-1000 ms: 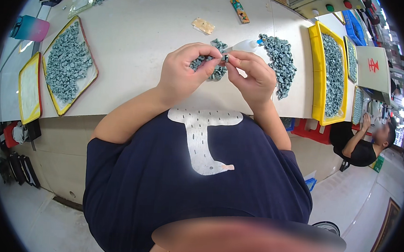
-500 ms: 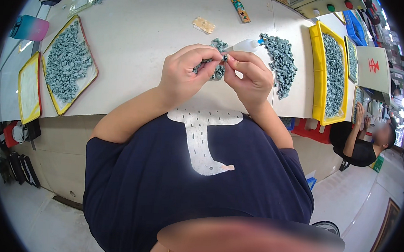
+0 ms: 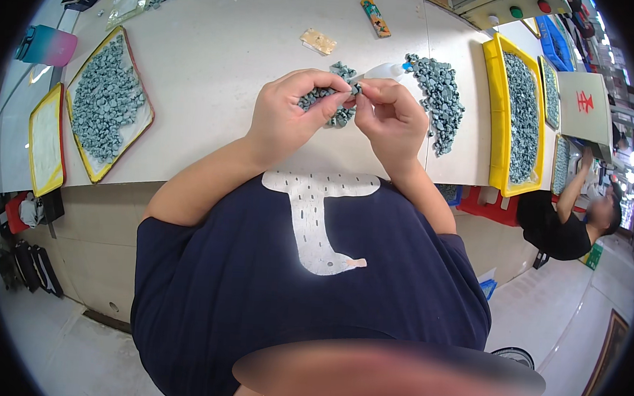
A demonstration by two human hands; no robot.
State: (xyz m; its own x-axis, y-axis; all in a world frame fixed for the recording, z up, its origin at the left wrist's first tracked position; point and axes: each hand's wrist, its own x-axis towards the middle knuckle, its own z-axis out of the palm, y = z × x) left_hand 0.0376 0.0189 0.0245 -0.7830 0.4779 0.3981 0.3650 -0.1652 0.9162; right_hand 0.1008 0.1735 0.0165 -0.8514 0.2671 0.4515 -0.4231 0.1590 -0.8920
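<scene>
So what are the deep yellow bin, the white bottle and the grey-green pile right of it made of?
Yellow bin: probably smooth plastic, evenly coloured with a thick rim. White bottle: likely plastic, pale and cloudy-looking. Grey-green pile: hard-looking, slightly shiny bits; maybe plastic, stone or metal, too small to tell.

Bench (image 3: 209, 63) off-white. Loose pile (image 3: 440, 97) grey-green. Near bench's left edge: tumbler (image 3: 56, 46), teal fading to pink-purple. Far edge: packet (image 3: 376, 18), green and orange. Toward right edge: bin (image 3: 498, 128) yellow. Bottle (image 3: 384, 71) white, blue tip (image 3: 408, 66). Shirt (image 3: 254, 302) navy, white bird print (image 3: 314, 234), dark dashes.
</scene>
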